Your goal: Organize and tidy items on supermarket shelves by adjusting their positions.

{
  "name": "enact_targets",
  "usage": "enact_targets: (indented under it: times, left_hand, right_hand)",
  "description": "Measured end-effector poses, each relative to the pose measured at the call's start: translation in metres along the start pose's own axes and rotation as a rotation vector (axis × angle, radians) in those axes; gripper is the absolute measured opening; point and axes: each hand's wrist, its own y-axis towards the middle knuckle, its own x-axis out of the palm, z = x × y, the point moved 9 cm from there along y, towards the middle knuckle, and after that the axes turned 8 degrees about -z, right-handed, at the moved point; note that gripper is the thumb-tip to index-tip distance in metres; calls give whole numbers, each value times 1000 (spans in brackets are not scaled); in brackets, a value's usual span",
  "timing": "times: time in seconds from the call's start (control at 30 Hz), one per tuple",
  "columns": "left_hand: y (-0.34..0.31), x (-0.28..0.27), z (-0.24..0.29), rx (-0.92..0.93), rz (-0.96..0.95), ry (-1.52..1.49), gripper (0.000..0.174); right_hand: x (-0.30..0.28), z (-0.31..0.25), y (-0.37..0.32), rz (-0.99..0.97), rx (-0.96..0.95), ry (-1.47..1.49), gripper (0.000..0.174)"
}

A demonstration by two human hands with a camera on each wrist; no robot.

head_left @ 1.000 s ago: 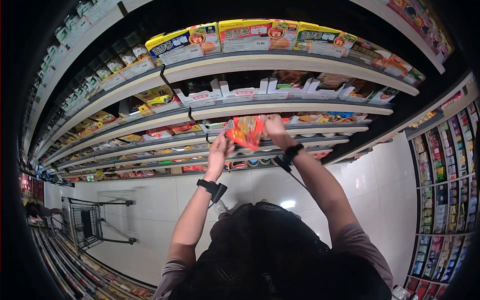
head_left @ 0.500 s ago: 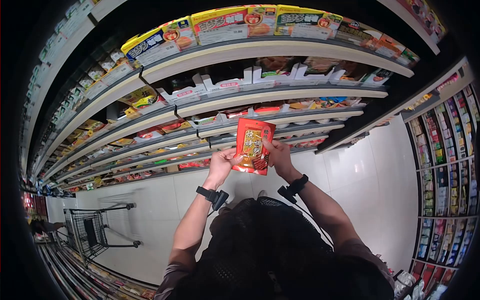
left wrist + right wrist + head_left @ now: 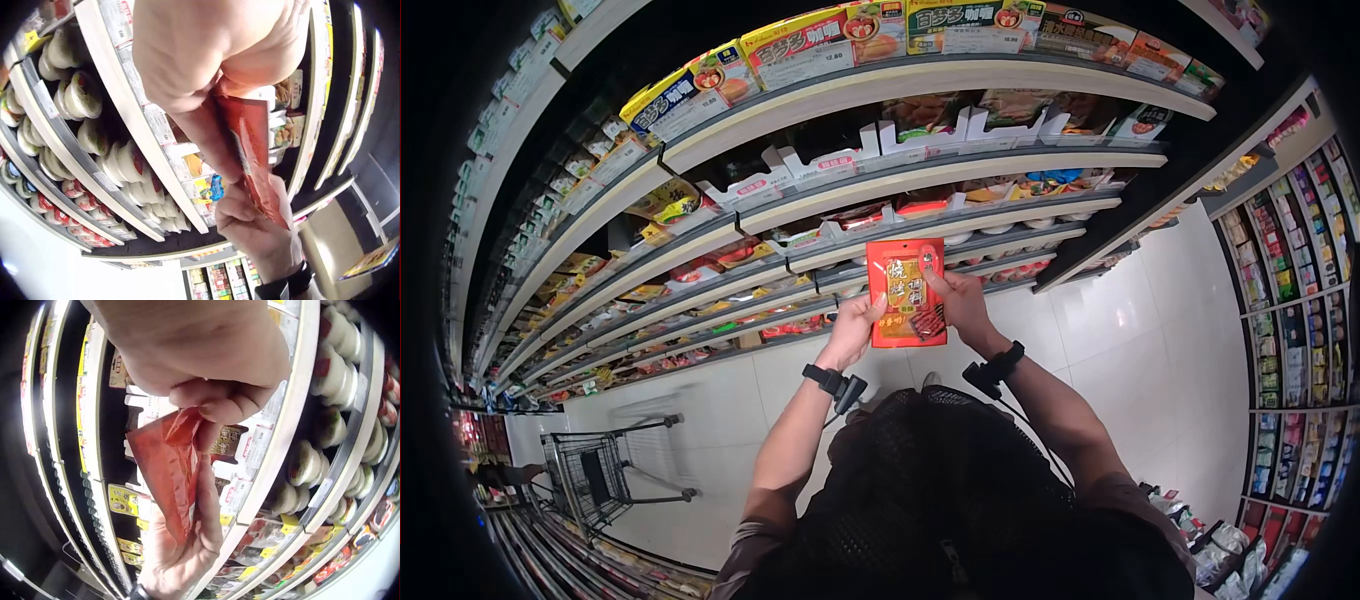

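Observation:
A red packet of barbecue seasoning (image 3: pixel 907 295) with gold lettering is held upright between both hands, its printed front facing the head camera. My left hand (image 3: pixel 856 328) pinches its left edge, thumb on the front. On the opposite side my right hand (image 3: pixel 962 303) grips the right edge, with the thumb lying over the upper front. The left wrist view shows the packet (image 3: pixel 253 150) nearly edge-on, the right hand (image 3: pixel 253 228) beyond it. In the right wrist view the plain red back of the packet (image 3: pixel 165 462) shows, with the left hand (image 3: pixel 181 553) at its far side.
Long shelves (image 3: pixel 820 205) of packaged food stand in front, with curry boxes (image 3: pixel 800 50) on an upper one. White-lidded bowls (image 3: pixel 337 369) fill lower shelves. A shopping cart (image 3: pixel 605 480) is on the floor at left. Another shelf rack (image 3: pixel 1300 330) stands at right.
The red packet has come away from the shelf toward the body. Its front has turned to face up, and the left hand has taken hold of its left edge.

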Motion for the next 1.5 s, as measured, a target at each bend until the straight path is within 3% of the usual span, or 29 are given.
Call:
enact_targets:
  times: [0.07,0.13,0.23,0.33,0.5,0.57,0.63,0.67,0.77,0.83,0.93,1.03,1.13,1.17,1.27,1.3,1.4,1.47,1.5]
  left_hand:
    - [-2,9,7,5,-48,-167,32]
    - [1,-1,8,24,6,-65,33]
    - [3,5,15,105,3,-78,34]
    - [10,6,16,107,-13,-129,34]
    - [16,-2,28,84,56,-1,33]
    - [14,-2,30,101,114,-169,32]
    - [16,1,31,146,198,-317,33]
    - [17,-2,29,131,197,-228,33]
    - [17,-10,26,71,169,15,32]
    - [14,-10,31,76,124,-7,31]
    - [13,-11,26,100,120,-55,32]
    - [12,-16,18,103,36,-45,34]
    - [8,-24,7,37,97,137,33]
    - [6,-24,13,90,101,262,33]
    - [12,-24,23,52,26,509,33]
    - [6,-15,49,13,43,595,33]
    - [12,-16,104,162,88,772,32]
    - [16,-12,142,341,37,804,31]
    - [15,-13,162,480,100,911,29]
  right_hand:
    - [3,1,-4,-16,64,-10,29]
    - [17,-27,-18,-62,40,-26,28]
    - [37,-30,-27,-292,146,-227,30]
    - [35,-19,-25,-361,71,-197,32]
    - [45,-13,-30,-394,85,-214,30]
    - [47,-16,-23,-389,15,-104,27]
    - [37,-16,-21,-327,128,-122,33]
    - [34,-17,-21,-297,187,-132,36]
    - [44,-9,-28,-343,107,-136,42]
    - [42,-10,-31,-354,70,-166,43]
    - [35,6,-21,-353,186,131,42]
    - [43,-4,-32,-350,37,-157,42]
    - [32,-8,-26,-381,4,-461,41]
    - [26,16,-17,-396,59,-377,37]
    - [20,6,-4,-346,-161,-642,32]
    - [21,-24,-3,-313,-44,-879,26]
    - [28,-61,37,-139,-432,-1200,23]
    - [37,-102,47,-64,-646,-1040,20]
    - [42,-121,50,-24,-752,-954,19]
